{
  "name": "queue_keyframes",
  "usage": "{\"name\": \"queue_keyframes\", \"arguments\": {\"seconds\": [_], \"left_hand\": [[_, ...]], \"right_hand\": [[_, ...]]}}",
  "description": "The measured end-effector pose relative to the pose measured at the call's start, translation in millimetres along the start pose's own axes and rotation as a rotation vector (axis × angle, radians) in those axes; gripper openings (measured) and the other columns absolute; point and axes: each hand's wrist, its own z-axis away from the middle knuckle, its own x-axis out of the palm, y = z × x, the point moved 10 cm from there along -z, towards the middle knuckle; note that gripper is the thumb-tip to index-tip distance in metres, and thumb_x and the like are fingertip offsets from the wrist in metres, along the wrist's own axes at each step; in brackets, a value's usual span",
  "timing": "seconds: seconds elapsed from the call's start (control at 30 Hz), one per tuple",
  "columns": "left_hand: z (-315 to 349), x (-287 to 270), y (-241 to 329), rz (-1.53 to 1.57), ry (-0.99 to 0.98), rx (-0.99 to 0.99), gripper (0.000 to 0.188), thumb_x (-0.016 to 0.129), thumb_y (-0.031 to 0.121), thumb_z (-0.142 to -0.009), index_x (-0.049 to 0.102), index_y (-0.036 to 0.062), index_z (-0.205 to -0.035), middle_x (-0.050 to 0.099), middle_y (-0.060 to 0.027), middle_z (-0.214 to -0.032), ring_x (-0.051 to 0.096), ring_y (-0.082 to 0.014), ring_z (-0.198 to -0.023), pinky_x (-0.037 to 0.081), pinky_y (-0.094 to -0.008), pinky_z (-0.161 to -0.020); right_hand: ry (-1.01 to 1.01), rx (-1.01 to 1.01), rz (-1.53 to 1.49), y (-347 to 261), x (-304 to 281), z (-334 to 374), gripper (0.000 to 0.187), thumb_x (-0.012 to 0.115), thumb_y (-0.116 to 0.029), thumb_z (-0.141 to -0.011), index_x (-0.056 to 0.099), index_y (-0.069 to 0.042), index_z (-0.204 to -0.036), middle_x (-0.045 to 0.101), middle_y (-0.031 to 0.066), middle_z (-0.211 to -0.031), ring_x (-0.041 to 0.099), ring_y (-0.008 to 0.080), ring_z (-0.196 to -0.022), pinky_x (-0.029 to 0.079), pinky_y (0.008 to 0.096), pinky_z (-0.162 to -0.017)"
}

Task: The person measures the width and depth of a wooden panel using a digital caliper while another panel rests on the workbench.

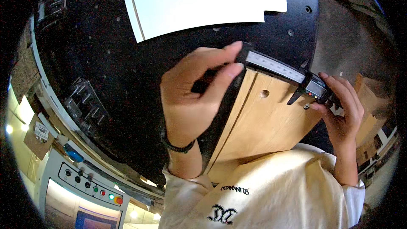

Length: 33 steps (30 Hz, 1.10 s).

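Observation:
A black digital caliper (275, 66) with a pale scale along its beam stretches between my two hands, slanting down to the right. My left hand (186, 93), with a dark band at the wrist, pinches the beam's far-left end between thumb and fingers. Around the end with the small display, my right hand (345, 106) is closed. The caliper's jaws stand near the display, pointing down over a light wood panel (254, 127). That panel has a groove along its left edge, a round hole and a small metal fitting. Whether the caliper touches the panel, I cannot tell.
A black worktop (123, 65) dotted with small holes lies beneath. A white panel (203, 4) with a notched corner rests at the far side. To the left are a dark metal fixture (87, 104) and a control box (91, 186) with buttons and a screen.

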Motion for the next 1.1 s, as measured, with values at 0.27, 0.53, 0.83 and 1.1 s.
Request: {"name": "queue_keyframes", "arguments": {"seconds": [0.27, 0.53, 0.83, 1.1], "left_hand": [[-1, 1, -13, 0.068, 0.041, -0.168, 0.037, 0.077, -0.006, -0.077, 0.072, 0.0019, -0.112, 0.074, -0.0128, -0.098, 0.071, -0.0154, -0.079, 0.056, -0.0241, -0.069], [-2, 5, -10, -0.089, -0.030, -0.014, 0.039, 0.079, -0.002, -0.075, 0.072, 0.0031, -0.113, 0.074, -0.0130, -0.106, 0.073, -0.0215, -0.089, 0.057, -0.0275, -0.077], [-4, 2, -1, -0.086, -0.013, 0.131, 0.039, 0.074, -0.012, -0.076, 0.071, -0.0025, -0.115, 0.074, -0.0164, -0.100, 0.066, -0.0121, -0.063, 0.052, -0.0229, -0.055], [-2, -1, 2, -0.072, -0.009, 0.111, 0.037, 0.073, -0.009, -0.080, 0.069, -0.0021, -0.117, 0.073, -0.0162, -0.101, 0.068, -0.0127, -0.065, 0.052, -0.0221, -0.055]], "right_hand": [[0.060, -0.018, -0.002, -9, 5, -26, 0.053, 0.085, -0.018, -0.067, 0.069, -0.001, -0.115, 0.070, 0.0142, -0.106, 0.067, 0.0281, -0.093, 0.055, 0.0339, -0.080], [0.122, 0.051, -0.098, 11, 11, -22, 0.055, 0.087, -0.012, -0.066, 0.067, 0.001, -0.115, 0.070, 0.0146, -0.111, 0.068, 0.0279, -0.100, 0.054, 0.0350, -0.086], [0.135, -0.057, -0.062, 5, 8, -30, 0.056, 0.088, -0.012, -0.062, 0.067, 0.001, -0.112, 0.070, 0.0153, -0.110, 0.067, 0.0293, -0.103, 0.053, 0.0362, -0.089], [0.147, -0.046, -0.019, -3, 2, -34, 0.054, 0.087, -0.014, -0.063, 0.069, -0.003, -0.112, 0.068, 0.0138, -0.113, 0.066, 0.0286, -0.104, 0.053, 0.0354, -0.086]]}}
